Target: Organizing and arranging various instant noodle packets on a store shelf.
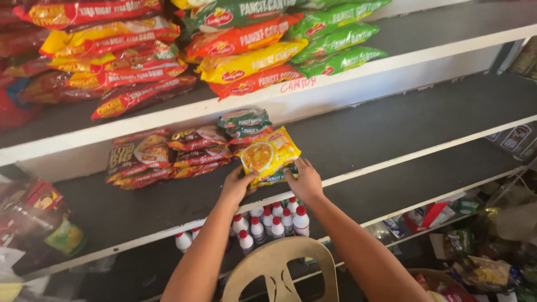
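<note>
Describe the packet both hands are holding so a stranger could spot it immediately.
Find the middle shelf of the white-edged rack. At its front edge, the left hand and right hand grip a yellow noodle packet. Unlike the brown packets beside it, it is bright yellow with a noodle picture.

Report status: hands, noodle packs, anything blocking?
Left hand and right hand both grip the yellow noodle pack on the middle shelf. Brown packs beside it, apart. Nothing blocking.
</note>
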